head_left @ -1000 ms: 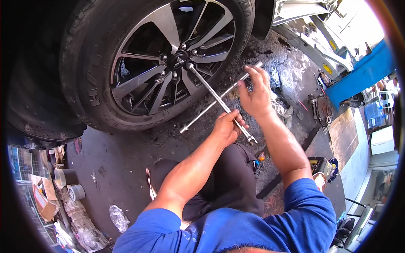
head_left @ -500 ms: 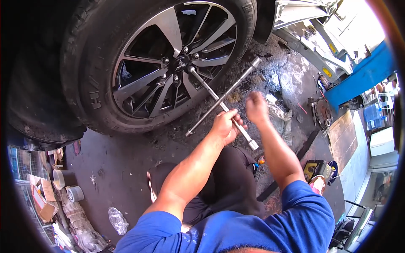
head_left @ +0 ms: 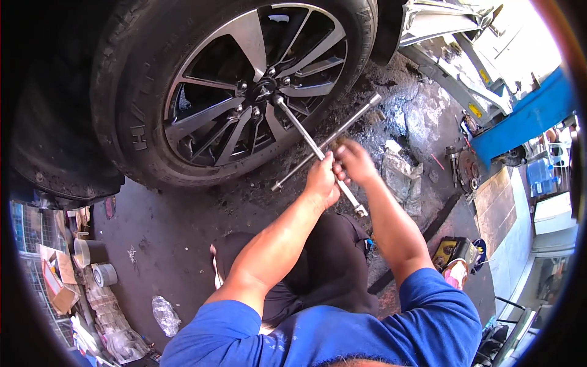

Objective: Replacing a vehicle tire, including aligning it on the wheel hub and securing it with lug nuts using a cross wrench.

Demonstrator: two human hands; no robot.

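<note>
A chrome four-way lug wrench (head_left: 299, 129) has one end on a lug nut near the hub of a car wheel (head_left: 202, 78). My left hand (head_left: 322, 181) is closed around the wrench's shaft below the crossing, toward its near end. Close against it, just right of the crossing, my right hand (head_left: 356, 161) has its fingers bent toward the wrench. Those fingers are slightly blurred, so whether they grip the bar does not show. Several other lug nuts sit around the hub. The spoked rim is black and silver inside a dark tire (head_left: 147, 131).
Crumpled clear plastic (head_left: 166, 315) lies on the dark floor at lower left, near boxes and a white round canister (head_left: 104, 275). A blue lift arm (head_left: 526, 122) stands at right, beside a rusty brake disc (head_left: 468, 169). A black and yellow case (head_left: 457, 249) is right of my arm.
My right hand has moved left and slightly down, from apart in the air to against the wrench and my left hand. My left hand still grips the shaft. The crossbar has shifted slightly.
</note>
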